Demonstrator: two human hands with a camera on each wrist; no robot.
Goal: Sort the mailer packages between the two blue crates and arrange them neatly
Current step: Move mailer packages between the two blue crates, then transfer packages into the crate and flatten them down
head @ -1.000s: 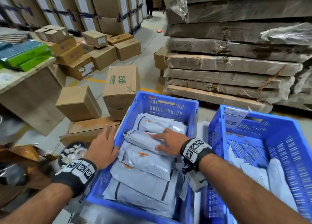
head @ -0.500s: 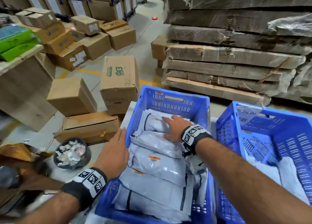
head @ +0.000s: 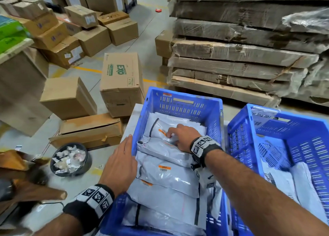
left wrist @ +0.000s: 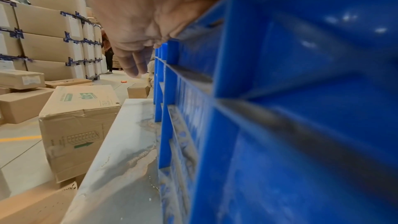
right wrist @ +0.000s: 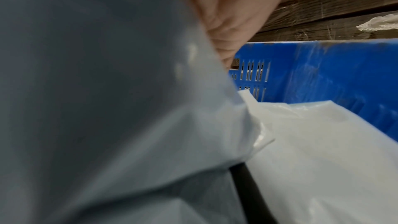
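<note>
The left blue crate [head: 183, 98] holds several grey mailers in an overlapping row, such as the orange-labelled mailer [head: 165, 173]. My right hand [head: 179, 138] is deep in this crate, fingers curled and pinching the near edge of the far grey mailer [head: 158, 125]. In the right wrist view that far grey mailer [right wrist: 96, 91] fills the frame under my right hand [right wrist: 232, 6], before the left crate's wall [right wrist: 323, 65]. My left hand [head: 122, 157] lies flat on the crate's left rim, fingers straight. The right blue crate [head: 284, 122] holds a few white mailers [head: 302, 187].
Both crates stand on a white table [head: 132, 118], whose left edge is close to the crate. Cardboard boxes crowd the floor at left, the EXO box [head: 122, 82] nearest. A black bowl of crumpled scraps [head: 70, 159] sits below. Wrapped flat cardboard stacks [head: 240, 58] rise behind.
My right hand has reached farther back in the left crate and gone from lying flat on a mailer to curling round the far one's edge. My left hand slid forward along the rim.
</note>
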